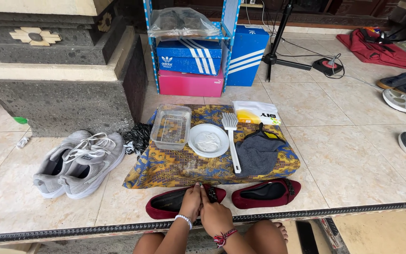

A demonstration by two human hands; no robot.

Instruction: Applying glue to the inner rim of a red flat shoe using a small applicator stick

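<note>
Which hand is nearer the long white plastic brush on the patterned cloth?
Right. The right hand rests on the dark red flat shoe, almost under the long white plastic brush; the left hand is further left.

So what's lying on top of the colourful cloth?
On the patterned cloth sit a clear plastic tub, a white plate, a white brush and a grey rag. What the tub and plate hold is too blurry to tell, and the floor beneath stays covered.

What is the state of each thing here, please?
Left hand: grip closed on the left dark red flat shoe.
Right hand: on that shoe's buckle.
Right dark red flat shoe: lying free.
Clear plastic tub: open.
Grey sneakers: laces loose.
White brush: lying flat.
</note>
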